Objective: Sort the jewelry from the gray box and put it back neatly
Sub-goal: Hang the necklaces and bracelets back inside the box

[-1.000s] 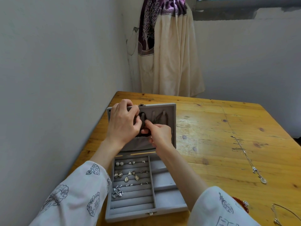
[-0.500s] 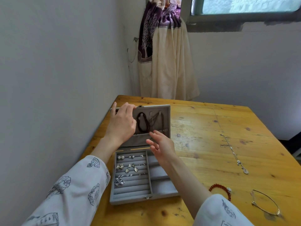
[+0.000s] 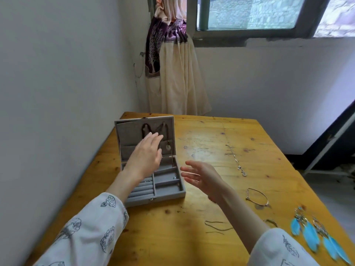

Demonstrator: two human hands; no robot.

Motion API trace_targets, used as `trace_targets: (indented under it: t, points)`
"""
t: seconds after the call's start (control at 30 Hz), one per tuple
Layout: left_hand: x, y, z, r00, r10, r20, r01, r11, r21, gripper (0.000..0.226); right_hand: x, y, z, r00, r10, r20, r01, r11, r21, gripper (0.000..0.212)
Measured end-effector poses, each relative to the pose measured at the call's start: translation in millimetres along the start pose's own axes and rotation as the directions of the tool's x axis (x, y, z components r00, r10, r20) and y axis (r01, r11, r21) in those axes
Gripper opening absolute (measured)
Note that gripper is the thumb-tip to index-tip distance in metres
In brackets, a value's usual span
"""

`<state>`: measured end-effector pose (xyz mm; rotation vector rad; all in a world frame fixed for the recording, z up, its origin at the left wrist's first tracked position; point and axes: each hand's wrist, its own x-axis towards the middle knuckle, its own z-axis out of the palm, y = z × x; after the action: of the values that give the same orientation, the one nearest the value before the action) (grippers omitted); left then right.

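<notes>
Both hands have come off the lid of the gray box since half a second ago. The left hand hovers flat in front of the upright lid, fingers straight and spread narrow, holding nothing; the right hand hangs just right of the box, palm turned inward, fingers relaxed and wide, also empty.

Two dark necklaces hang on the lid's lining behind the left fingertips, so hanging them looks done. Judging by that, the step in hand is fetching the next loose piece.

Right of the box, on the worktop, lie a thin silver chain, nearer the person a wire bangle, then a loose cord, and farthest right the blue feather earrings. The right hand is nearest the bangle and chain. The next move calls for a fine pinch on a thin piece lying flat on wood, then carrying it back to a free compartment.
</notes>
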<state>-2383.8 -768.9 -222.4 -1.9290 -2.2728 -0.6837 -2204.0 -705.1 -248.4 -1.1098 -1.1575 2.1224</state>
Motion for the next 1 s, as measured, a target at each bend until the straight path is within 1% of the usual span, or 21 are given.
trace_targets:
  t: [0.07,0.17,0.23,0.27,0.3,0.37,0.43,0.47,0.5,0.6,0.7,0.77,0.83,0.9,0.93,0.97,1.0]
  points:
    - [-17.9,20.6,14.8,0.999,0.031,0.038,-0.029,0.998,-0.061,0.047,-14.8,4.1,-19.8,0.999,-0.030,-0.021,0.028,0.997,-0.073,0.018]
    - [-42.4,48.9,41.9,0.991,0.043,0.124,-0.024,0.988,-0.156,0.042,-33.9,11.8,-49.9,0.992,-0.100,-0.079,0.081,0.975,-0.206,0.017]
    - [-56.9,66.0,61.2,0.979,0.054,0.197,-0.017,0.983,-0.185,0.041,-41.8,19.7,-69.0,0.979,-0.141,-0.147,0.084,0.937,-0.338,0.018]
    - [-62.6,73.6,69.9,0.971,0.069,0.227,-0.025,0.982,-0.189,0.041,-43.6,24.7,-78.0,0.967,-0.174,-0.187,0.078,0.898,-0.433,0.019]
    - [-66.6,80.8,77.7,0.963,0.096,0.253,-0.047,0.980,-0.192,0.042,-44.7,30.1,-86.1,0.950,-0.222,-0.221,0.069,0.837,-0.543,0.019]
    - [-69.8,93.5,90.6,0.941,0.159,0.298,-0.103,0.975,-0.197,0.046,-44.6,40.6,-98.8,0.914,-0.338,-0.224,0.062,0.662,-0.747,0.023]
    - [-69.0,103.2,99.7,0.925,0.187,0.332,-0.129,0.973,-0.191,0.045,-42.0,49.3,-108.0,0.899,-0.409,-0.159,0.055,0.464,-0.884,0.027]
    - [-67.8,106.7,103.2,0.919,0.193,0.345,-0.136,0.974,-0.183,0.043,-39.7,52.6,-111.5,0.899,-0.422,-0.115,0.053,0.367,-0.929,0.031]
    - [-66.8,109.1,106.5,0.913,0.197,0.356,-0.143,0.975,-0.172,0.041,-37.2,55.6,-114.3,0.903,-0.422,-0.078,0.052,0.287,-0.956,0.035]
    - [-62.3,112.0,113.6,0.911,0.199,0.361,-0.171,0.979,-0.109,0.036,-30.8,63.5,-118.7,0.911,-0.411,-0.022,0.026,0.109,-0.994,0.041]
    - [-56.9,112.4,116.3,0.928,0.198,0.316,-0.186,0.980,-0.069,0.025,-28.6,69.2,-122.1,0.885,-0.460,0.069,0.040,-0.071,-0.997,0.033]
    - [-54.0,110.4,118.4,0.929,0.205,0.308,-0.190,0.979,-0.078,0.021,-26.8,70.4,-125.9,0.863,-0.487,0.135,0.062,-0.165,-0.984,0.027]
    - [-51.2,105.9,119.0,0.936,0.195,0.294,-0.154,0.975,-0.157,0.017,-24.4,69.6,-129.8,0.848,-0.500,0.176,0.076,-0.214,-0.974,0.023]
    - [-48.2,102.7,114.4,0.951,0.120,0.283,-0.027,0.950,-0.310,0.013,-22.0,66.9,-131.3,0.838,-0.505,0.207,0.121,-0.199,-0.973,0.022]
    - [-45.8,101.6,110.1,0.955,0.072,0.287,0.047,0.921,-0.386,0.012,-19.6,64.8,-129.5,0.826,-0.519,0.219,0.159,-0.157,-0.975,0.022]
    - [-43.2,100.2,105.0,0.957,0.027,0.289,0.111,0.885,-0.451,0.010,-16.9,62.2,-125.5,0.812,-0.544,0.212,0.201,-0.080,-0.976,0.021]
    - [-39.9,98.1,99.8,0.958,-0.015,0.285,0.164,0.846,-0.508,0.009,-14.0,58.6,-119.1,0.804,-0.570,0.170,0.242,0.051,-0.969,0.019]
